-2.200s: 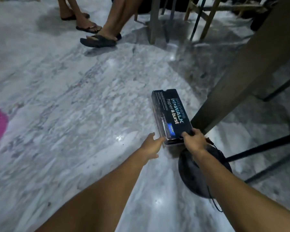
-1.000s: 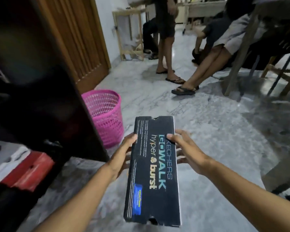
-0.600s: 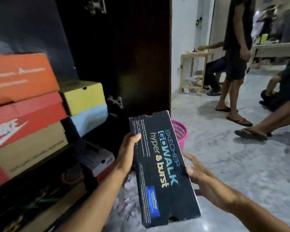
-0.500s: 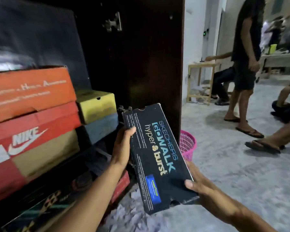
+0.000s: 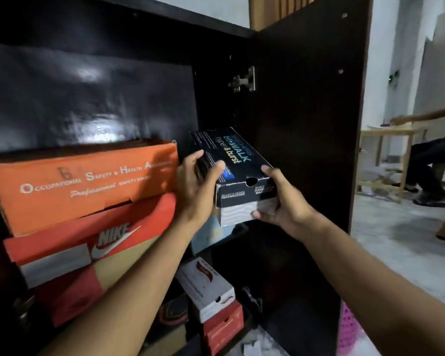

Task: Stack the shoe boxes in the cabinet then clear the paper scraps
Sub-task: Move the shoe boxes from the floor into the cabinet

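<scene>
A black shoe box (image 5: 238, 176) with "GOWALK hyper burst" on its lid is held level inside the dark cabinet (image 5: 88, 93), to the right of an orange shoe box (image 5: 88, 183). My left hand (image 5: 198, 186) grips its left side, thumb on the lid. My right hand (image 5: 280, 201) grips its near right corner, fingers curled under the base. A pale blue box (image 5: 206, 237) shows just below it; whether the black box touches it I cannot tell. White paper scraps (image 5: 257, 345) lie on the floor at the cabinet's foot.
A red Nike box (image 5: 93, 242) lies under the orange one. White and red boxes (image 5: 211, 296) sit on the lower shelf. The open cabinet door (image 5: 311, 111) stands close on the right. A pink basket (image 5: 350, 330) is at bottom right. A seated person (image 5: 432, 155) is beyond.
I lifted the black box off the floor, turned left to the cabinet and raised the box from chest level into the upper shelf, now level beside the orange box.
</scene>
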{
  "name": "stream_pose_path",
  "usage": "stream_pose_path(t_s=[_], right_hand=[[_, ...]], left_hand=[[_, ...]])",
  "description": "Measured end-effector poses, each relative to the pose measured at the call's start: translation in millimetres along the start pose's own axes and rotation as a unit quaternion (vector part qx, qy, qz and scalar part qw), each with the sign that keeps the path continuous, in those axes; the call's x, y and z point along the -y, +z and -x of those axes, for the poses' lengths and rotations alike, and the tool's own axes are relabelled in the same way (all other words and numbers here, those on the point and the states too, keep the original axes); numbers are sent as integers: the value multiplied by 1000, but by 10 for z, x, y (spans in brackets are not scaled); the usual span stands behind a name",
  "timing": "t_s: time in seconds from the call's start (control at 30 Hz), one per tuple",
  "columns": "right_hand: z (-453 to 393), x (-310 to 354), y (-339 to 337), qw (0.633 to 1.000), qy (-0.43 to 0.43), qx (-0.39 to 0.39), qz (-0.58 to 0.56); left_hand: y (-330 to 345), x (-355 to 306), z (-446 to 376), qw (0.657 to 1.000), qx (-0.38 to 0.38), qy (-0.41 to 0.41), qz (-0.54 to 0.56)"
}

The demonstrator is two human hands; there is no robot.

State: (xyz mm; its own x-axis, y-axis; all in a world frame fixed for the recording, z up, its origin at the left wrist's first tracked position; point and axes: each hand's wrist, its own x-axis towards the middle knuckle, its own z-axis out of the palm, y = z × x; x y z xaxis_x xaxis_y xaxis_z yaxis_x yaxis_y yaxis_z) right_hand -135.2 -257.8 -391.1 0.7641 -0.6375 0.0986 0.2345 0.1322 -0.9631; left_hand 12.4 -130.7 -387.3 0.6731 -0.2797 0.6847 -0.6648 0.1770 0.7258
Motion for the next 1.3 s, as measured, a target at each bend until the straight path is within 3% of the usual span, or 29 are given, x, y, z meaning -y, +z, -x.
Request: stream_pose_path(t_s=[0.07, 0.17, 0.37, 0.43, 0.57, 0.63, 0.73, 0.8, 0.87, 0.93, 1.0, 1.07, 1.17, 1.2, 1.3], right_hand=[[-308, 119, 122, 999, 21, -9, 30], [-709, 168, 246, 998, 50, -14, 47], [-1341, 69, 302, 995, 80, 53, 23], [-1449, 11, 301, 995, 77, 54, 43], [-1455, -109, 229, 983, -28, -8, 181], [-1264, -59, 141, 962, -126, -23, 241], [-773, 152, -65, 924, -315, -14, 219], [-477, 388, -260, 865, -450, -57, 215], [-281, 695, -486, 782, -565, -138, 225], [-249, 995, -712, 722, -616, -231, 213], [-317, 1294, -901, 700, -618, -304, 190], [-452, 1577, -1042, 741, -564, -310, 193], [-681, 1923, -1121, 875, -412, -167, 189], [-744, 1993, -1140, 894, -386, -132, 185], [-796, 2088, -1178, 904, -372, -102, 184]], left_hand=[[-17, -54, -45, 990, 31, 101, -95], [6, 8, -200, 950, 62, 153, -266], [128, 159, -553, 867, 105, 140, -466], [174, 175, -678, 821, 95, 133, -547], [246, 249, -882, 765, 94, 95, -630], [256, 274, -956, 754, 90, 70, -647], [308, 294, -1015, 737, 89, 48, -668], [343, 295, -1041, 724, 89, 41, -683], [365, 280, -1078, 715, 92, 33, -692], [378, 262, -1098, 704, 94, 25, -704], [401, 241, -1095, 692, 91, 19, -716], [428, 200, -1082, 693, 98, 3, -715], [431, 136, -1092, 704, 134, -36, -697], [416, 111, -1089, 710, 147, -49, -687], [344, 39, -1011, 741, 160, -56, -650]])
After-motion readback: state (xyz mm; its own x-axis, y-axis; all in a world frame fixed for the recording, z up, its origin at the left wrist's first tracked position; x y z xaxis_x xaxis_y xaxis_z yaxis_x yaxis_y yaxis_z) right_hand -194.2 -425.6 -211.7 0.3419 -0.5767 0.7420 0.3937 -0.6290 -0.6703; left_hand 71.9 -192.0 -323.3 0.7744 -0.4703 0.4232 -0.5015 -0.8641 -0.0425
